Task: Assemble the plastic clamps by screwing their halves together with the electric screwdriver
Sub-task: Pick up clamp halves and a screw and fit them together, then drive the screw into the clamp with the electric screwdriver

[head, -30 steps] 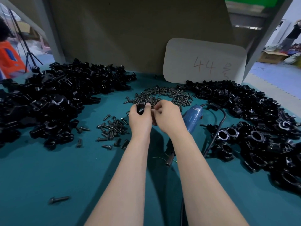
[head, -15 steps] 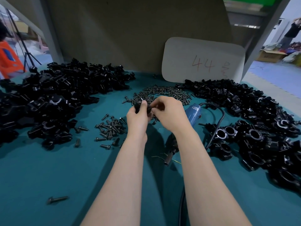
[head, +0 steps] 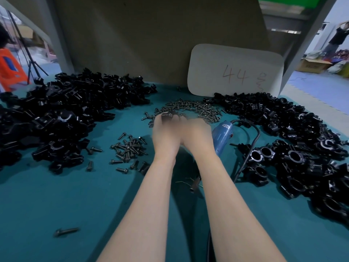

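Hands had drawn together: left hand (head: 164,135) pinched a clamp (head: 167,116); right hand (head: 196,136), grip unreadable in blur, sat just left of the electric screwdriver (head: 222,137), which lay bit-end toward the person.

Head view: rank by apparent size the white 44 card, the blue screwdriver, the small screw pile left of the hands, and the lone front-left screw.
1. white card
2-3. small screw pile and blue screwdriver: they look alike and the screwdriver is partly hidden, so unranked
4. lone screw, though nearest the camera

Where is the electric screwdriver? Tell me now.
In the head view, the electric screwdriver lies on the teal table right of centre, just beside the right hand, with the pile of black clamps further right.
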`<state>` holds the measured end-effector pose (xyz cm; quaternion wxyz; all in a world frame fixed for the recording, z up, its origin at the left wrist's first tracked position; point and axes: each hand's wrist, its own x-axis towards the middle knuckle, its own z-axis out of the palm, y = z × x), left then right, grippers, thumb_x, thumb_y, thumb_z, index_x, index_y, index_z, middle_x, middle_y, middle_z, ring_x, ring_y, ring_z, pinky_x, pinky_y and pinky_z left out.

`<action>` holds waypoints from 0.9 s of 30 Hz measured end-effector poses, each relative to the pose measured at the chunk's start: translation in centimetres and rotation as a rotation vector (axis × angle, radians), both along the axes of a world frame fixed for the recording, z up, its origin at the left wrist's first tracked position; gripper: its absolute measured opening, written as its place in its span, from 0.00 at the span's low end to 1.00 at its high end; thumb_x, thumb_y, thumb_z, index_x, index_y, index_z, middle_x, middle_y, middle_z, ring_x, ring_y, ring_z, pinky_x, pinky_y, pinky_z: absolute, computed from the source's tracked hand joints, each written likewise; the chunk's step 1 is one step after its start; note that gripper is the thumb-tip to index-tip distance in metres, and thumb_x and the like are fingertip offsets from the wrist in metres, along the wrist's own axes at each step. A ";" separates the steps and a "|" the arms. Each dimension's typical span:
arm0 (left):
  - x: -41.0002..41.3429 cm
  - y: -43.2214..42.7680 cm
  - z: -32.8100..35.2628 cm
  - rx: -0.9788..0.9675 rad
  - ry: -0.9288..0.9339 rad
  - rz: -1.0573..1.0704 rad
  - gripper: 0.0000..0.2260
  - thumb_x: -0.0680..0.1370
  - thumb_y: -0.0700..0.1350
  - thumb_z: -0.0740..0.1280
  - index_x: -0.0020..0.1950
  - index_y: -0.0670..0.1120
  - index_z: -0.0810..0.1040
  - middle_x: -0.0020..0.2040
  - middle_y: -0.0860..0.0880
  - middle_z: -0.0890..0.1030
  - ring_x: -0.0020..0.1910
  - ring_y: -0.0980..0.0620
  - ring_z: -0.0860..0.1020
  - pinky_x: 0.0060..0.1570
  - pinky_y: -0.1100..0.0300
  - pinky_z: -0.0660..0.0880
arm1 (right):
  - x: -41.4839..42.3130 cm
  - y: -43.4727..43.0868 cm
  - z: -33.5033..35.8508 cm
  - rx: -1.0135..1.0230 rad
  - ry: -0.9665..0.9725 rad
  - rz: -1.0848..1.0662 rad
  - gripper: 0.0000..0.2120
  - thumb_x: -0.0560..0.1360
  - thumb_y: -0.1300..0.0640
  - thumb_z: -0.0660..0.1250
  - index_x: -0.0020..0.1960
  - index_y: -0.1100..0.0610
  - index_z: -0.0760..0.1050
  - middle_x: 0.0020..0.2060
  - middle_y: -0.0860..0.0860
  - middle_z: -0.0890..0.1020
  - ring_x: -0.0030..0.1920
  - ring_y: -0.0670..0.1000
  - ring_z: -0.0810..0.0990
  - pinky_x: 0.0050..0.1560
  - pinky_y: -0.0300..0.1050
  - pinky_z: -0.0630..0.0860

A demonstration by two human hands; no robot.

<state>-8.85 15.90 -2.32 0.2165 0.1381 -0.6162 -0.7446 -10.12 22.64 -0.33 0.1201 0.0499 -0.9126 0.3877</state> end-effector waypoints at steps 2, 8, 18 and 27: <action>0.0 -0.1 -0.2 0.026 -0.026 0.019 0.06 0.81 0.47 0.63 0.55 0.47 0.74 0.51 0.50 0.79 0.50 0.53 0.77 0.45 0.64 0.72 | 0.0 0.5 0.4 -0.003 -0.095 0.077 0.23 0.82 0.49 0.55 0.34 0.58 0.72 0.29 0.51 0.77 0.32 0.49 0.75 0.34 0.42 0.71; -0.1 -0.4 -0.2 0.048 -0.030 -0.030 0.07 0.81 0.46 0.64 0.54 0.44 0.76 0.48 0.48 0.80 0.47 0.52 0.77 0.43 0.65 0.73 | 0.0 0.7 0.2 0.011 -0.174 0.157 0.22 0.82 0.52 0.54 0.31 0.56 0.67 0.27 0.50 0.71 0.30 0.49 0.68 0.31 0.43 0.63; 0.1 -1.2 0.2 0.516 -0.069 -0.136 0.07 0.81 0.46 0.65 0.50 0.43 0.72 0.60 0.36 0.78 0.42 0.51 0.83 0.46 0.63 0.80 | -0.7 5.5 1.3 0.203 -0.276 -0.333 0.33 0.74 0.37 0.64 0.71 0.57 0.63 0.67 0.59 0.66 0.63 0.62 0.70 0.59 0.54 0.70; -0.1 -1.6 0.0 0.562 -0.114 -0.108 0.08 0.79 0.41 0.66 0.56 0.40 0.74 0.60 0.39 0.78 0.43 0.49 0.83 0.44 0.63 0.81 | -1.2 7.8 0.3 -0.236 -0.352 -0.322 0.23 0.69 0.56 0.73 0.58 0.65 0.70 0.50 0.60 0.77 0.43 0.57 0.76 0.39 0.47 0.72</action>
